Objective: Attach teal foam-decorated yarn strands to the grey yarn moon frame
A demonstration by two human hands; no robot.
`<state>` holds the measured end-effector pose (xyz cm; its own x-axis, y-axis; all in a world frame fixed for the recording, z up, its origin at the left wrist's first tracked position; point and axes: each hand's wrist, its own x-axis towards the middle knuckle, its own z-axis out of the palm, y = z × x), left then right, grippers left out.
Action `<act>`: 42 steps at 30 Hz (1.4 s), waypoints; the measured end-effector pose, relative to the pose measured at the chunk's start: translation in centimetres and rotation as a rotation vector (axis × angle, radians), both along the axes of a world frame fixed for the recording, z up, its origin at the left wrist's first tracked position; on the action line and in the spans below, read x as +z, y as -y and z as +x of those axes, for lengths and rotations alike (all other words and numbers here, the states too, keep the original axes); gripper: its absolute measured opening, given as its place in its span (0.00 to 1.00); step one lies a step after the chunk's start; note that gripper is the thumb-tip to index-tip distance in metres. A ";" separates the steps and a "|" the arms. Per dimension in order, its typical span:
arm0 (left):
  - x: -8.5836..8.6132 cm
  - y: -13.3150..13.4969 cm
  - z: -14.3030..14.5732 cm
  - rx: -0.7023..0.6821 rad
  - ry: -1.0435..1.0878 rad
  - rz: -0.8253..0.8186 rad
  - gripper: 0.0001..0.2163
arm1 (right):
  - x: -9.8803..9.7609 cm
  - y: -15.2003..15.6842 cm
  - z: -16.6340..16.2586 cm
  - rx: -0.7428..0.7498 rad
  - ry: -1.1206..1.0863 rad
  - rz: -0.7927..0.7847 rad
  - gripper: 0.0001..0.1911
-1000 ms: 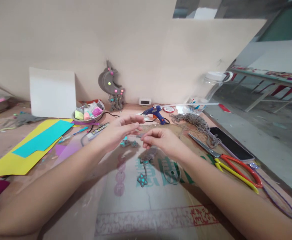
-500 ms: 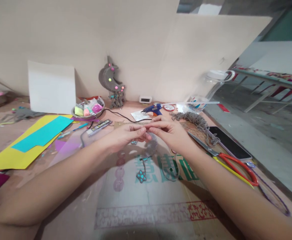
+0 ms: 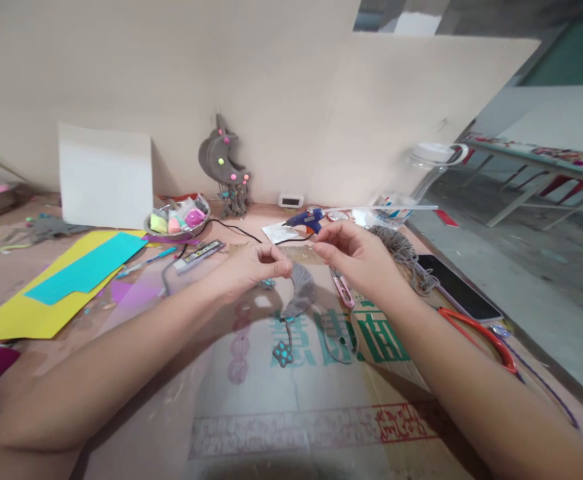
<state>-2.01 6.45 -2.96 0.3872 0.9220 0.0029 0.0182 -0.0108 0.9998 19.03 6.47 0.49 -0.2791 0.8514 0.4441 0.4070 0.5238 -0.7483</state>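
My left hand (image 3: 254, 268) is closed in a pinch on the upper tip of a grey twine-wrapped crescent (image 3: 300, 295), which rests on printed cardboard (image 3: 301, 393). A teal flower charm (image 3: 283, 353) dangles from the crescent by a cord. My right hand (image 3: 356, 257) is raised to the right of the crescent with its fingertips pinched together; a thin thread may run between the hands, but it is too fine to see. A small pink snipper (image 3: 342, 288) lies just below my right hand.
A blue glue gun (image 3: 305, 219), a grey twine heap (image 3: 404, 252), a black phone (image 3: 458, 288) and red-handled scissors (image 3: 481, 333) lie to the right. A bowl of coloured clay (image 3: 176, 220), a finished moon decoration (image 3: 221, 163), and yellow and teal paper sheets (image 3: 71, 277) lie left.
The hands met over the crescent half a second ago. Now my right hand has pulled up and away to the right, while my left hand stays pinched on the crescent's tip.
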 end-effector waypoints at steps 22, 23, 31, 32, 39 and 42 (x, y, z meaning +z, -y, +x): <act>1.2 1.2 1.3 -0.103 0.265 -0.171 0.15 | -1.6 0.7 -1.0 -0.045 0.031 0.327 0.08; 1.1 1.1 1.2 -0.086 0.242 -0.170 0.16 | -1.5 0.7 -0.9 -0.046 0.035 0.326 0.09; -0.1 1.0 1.3 -0.041 0.100 -0.029 0.15 | -2.6 0.9 -1.5 0.087 0.240 0.516 0.14; -0.2 1.0 1.3 -0.019 0.106 -0.009 0.13 | -2.7 1.0 -1.5 0.104 0.253 0.527 0.15; 0.5 1.0 1.1 0.076 0.047 0.006 0.11 | -1.0 1.0 -0.7 0.106 0.156 0.354 0.17; 0.7 1.0 0.9 0.081 0.007 -0.018 0.13 | -0.3 0.7 0.0 0.081 0.139 0.353 0.15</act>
<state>-1.07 5.42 -2.26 0.3114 0.9502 -0.0113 0.0109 0.0084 0.9999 19.02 5.78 0.23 -0.4176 0.6256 0.6590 0.4385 0.7739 -0.4569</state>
